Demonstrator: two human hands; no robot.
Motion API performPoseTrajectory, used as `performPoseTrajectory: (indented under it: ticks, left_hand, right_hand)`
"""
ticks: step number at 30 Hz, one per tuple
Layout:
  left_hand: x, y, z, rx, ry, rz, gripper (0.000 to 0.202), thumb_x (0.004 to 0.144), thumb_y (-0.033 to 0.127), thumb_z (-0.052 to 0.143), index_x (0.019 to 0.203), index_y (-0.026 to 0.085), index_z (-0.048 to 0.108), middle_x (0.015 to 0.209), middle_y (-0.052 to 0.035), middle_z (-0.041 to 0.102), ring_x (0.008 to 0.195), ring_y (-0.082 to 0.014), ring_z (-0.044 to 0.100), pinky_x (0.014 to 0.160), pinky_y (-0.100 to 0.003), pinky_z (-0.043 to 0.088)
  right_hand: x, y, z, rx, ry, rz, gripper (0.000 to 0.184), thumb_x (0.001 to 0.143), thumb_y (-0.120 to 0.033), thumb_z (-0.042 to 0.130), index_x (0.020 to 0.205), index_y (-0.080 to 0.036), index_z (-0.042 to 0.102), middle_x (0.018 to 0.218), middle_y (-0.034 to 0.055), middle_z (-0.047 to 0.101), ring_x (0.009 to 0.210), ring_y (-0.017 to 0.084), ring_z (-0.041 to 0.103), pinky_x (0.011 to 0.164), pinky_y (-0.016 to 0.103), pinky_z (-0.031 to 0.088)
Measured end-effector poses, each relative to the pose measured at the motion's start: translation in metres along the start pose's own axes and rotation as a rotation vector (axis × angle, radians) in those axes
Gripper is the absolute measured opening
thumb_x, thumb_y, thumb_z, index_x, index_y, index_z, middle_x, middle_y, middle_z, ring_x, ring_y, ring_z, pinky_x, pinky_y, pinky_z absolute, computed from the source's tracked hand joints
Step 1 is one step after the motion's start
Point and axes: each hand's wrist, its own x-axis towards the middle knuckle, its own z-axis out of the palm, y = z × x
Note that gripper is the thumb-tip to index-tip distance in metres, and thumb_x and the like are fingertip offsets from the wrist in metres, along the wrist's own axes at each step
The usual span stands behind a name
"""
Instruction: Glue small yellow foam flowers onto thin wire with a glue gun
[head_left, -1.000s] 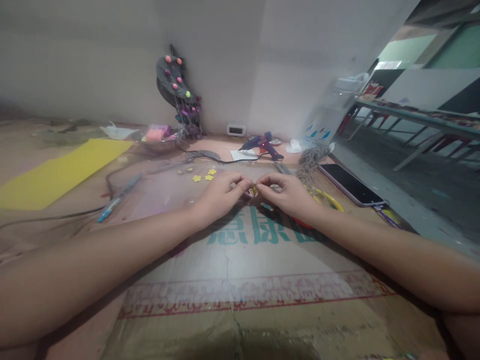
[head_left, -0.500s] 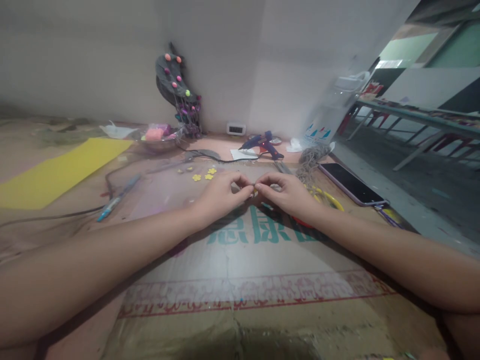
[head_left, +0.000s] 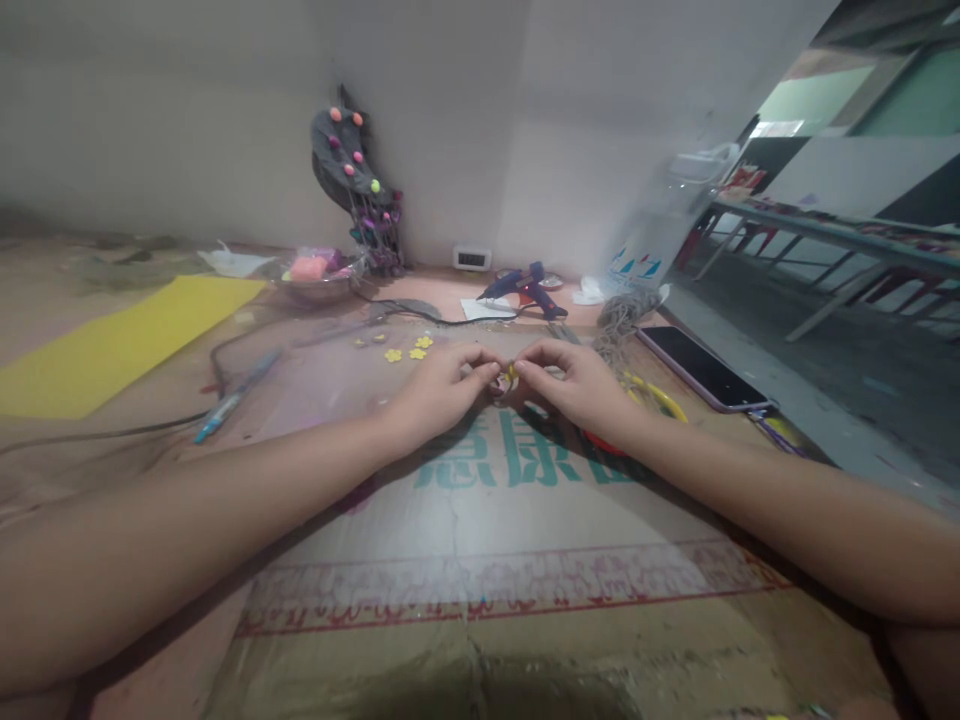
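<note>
My left hand (head_left: 461, 383) and my right hand (head_left: 574, 382) meet over the middle of the cardboard (head_left: 420, 520), thumbs and index fingers pinched. Between the fingertips shows a small yellow piece (head_left: 512, 370), at the tips of my right hand; its shape is too small to make out. A thin curved strand and a pinkish-white bit hang by my left fingertips, blurred. Several yellow flower cut-outs (head_left: 418, 353) lie just beyond my left hand. Scissors with a yellow handle (head_left: 660, 395) lie partly behind my right wrist.
At the back stand a blue glue gun (head_left: 525, 288) on white paper, a small digital clock (head_left: 472, 258) and a grey crescent ornament (head_left: 341, 160). Grey yarn (head_left: 622, 315), a phone (head_left: 705, 368) and a clear bottle (head_left: 660, 220) are right; a yellow sheet (head_left: 142, 340) and blue pen (head_left: 236, 395) left.
My fingertips have parted slightly and risen a little. More of the yellow piece and the bit beneath it now shows between them.
</note>
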Motion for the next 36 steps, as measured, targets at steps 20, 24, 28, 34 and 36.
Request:
performPoseTrajectory:
  ticks: [20, 24, 28, 34, 36]
  left_hand:
    - [-0.0005, 0.0028, 0.0006, 0.015, 0.002, -0.003, 0.024, 0.092, 0.032, 0.049, 0.080, 0.017, 0.063, 0.081, -0.0026, 0.069, 0.080, -0.0171, 0.062, 0.077, -0.029, 0.045]
    - [-0.0002, -0.0003, 0.0014, -0.054, -0.013, -0.036, 0.026, 0.094, 0.033, 0.045, 0.083, 0.017, 0.062, 0.079, -0.0025, 0.069, 0.075, -0.0163, 0.062, 0.073, -0.028, 0.047]
    - [0.0016, -0.0009, 0.0012, -0.091, 0.050, -0.057, 0.027, 0.094, 0.031, 0.042, 0.088, 0.016, 0.064, 0.086, -0.0037, 0.070, 0.082, -0.0172, 0.064, 0.078, -0.029, 0.049]
    - [0.0029, -0.0002, 0.0001, -0.078, 0.097, -0.080, 0.023, 0.091, 0.032, 0.049, 0.085, 0.017, 0.066, 0.087, -0.0037, 0.071, 0.084, -0.0172, 0.064, 0.081, -0.029, 0.050]
    - [0.0021, 0.0009, 0.0000, -0.074, 0.089, -0.087, 0.021, 0.089, 0.034, 0.053, 0.085, 0.017, 0.066, 0.086, -0.0036, 0.071, 0.082, -0.0171, 0.064, 0.077, -0.029, 0.050]
  right_hand:
    - [-0.0005, 0.0006, -0.0003, 0.004, -0.057, -0.053, 0.021, 0.088, -0.032, 0.055, 0.082, -0.017, 0.068, 0.077, 0.0022, 0.071, 0.071, 0.015, 0.064, 0.068, 0.027, 0.047]
    - [-0.0016, -0.0003, -0.0001, 0.027, -0.055, -0.040, 0.020, 0.089, -0.032, 0.055, 0.081, -0.017, 0.067, 0.079, 0.0028, 0.072, 0.071, 0.015, 0.064, 0.069, 0.028, 0.048]
    - [-0.0009, 0.0000, 0.0004, 0.015, -0.040, -0.038, 0.021, 0.089, -0.033, 0.056, 0.082, -0.018, 0.067, 0.080, 0.0034, 0.072, 0.072, 0.016, 0.063, 0.071, 0.030, 0.047]
    - [-0.0001, -0.0001, 0.0001, 0.000, 0.001, -0.031, 0.019, 0.088, -0.031, 0.056, 0.080, -0.016, 0.066, 0.080, 0.0028, 0.071, 0.073, 0.015, 0.063, 0.071, 0.028, 0.046]
    - [-0.0003, 0.0001, -0.0003, 0.003, 0.002, -0.034, 0.019, 0.088, -0.031, 0.056, 0.081, -0.016, 0.066, 0.081, 0.0028, 0.071, 0.074, 0.015, 0.063, 0.071, 0.027, 0.046]
